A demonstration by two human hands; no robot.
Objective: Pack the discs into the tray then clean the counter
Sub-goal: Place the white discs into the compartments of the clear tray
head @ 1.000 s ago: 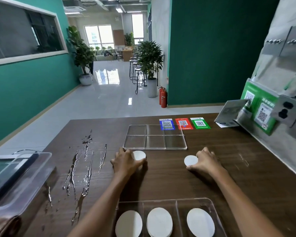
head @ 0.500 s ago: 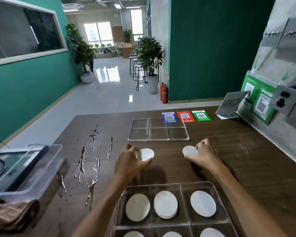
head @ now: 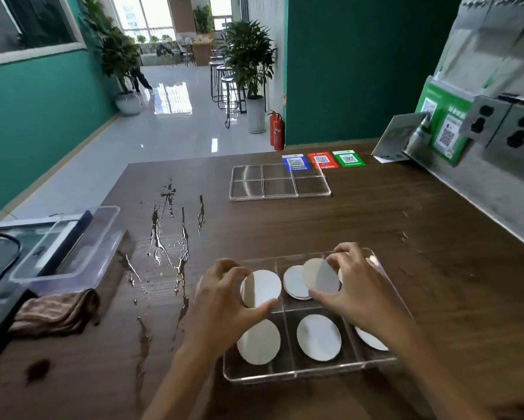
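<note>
At the far left of the dark brown wooden table [head: 376, 237] stands a clear plastic storage box [head: 69, 241], and a folded brown cloth [head: 54, 312] lies just in front of it. To the right of the cloth, streaks of spilled water [head: 170, 234] shine on the wood. Near the front edge sits a clear plastic tray with compartments [head: 300, 374], and both hands are above it. The left hand [head: 221, 301] holds a round white disc [head: 262, 287] between the thumb and the other fingers, tilted over the far left compartment. In the near row, one white disc [head: 258, 342] lies in the left compartment, another disc [head: 318, 337] in the middle one, and a third disc [head: 371, 339] in the right one, partly hidden by the wrist. In the far middle compartment lies a small stack of discs [head: 294, 283]. The right hand [head: 357, 286] pinches a second round white disc [head: 321, 275] at its edges, tilted, above this stack. Farther back on the table lies an empty clear divided tray [head: 280, 183], well apart from the hands, and behind it are three flat code cards: a blue card [head: 295, 162], a red card [head: 323, 160] and a green card [head: 348, 158].
</note>
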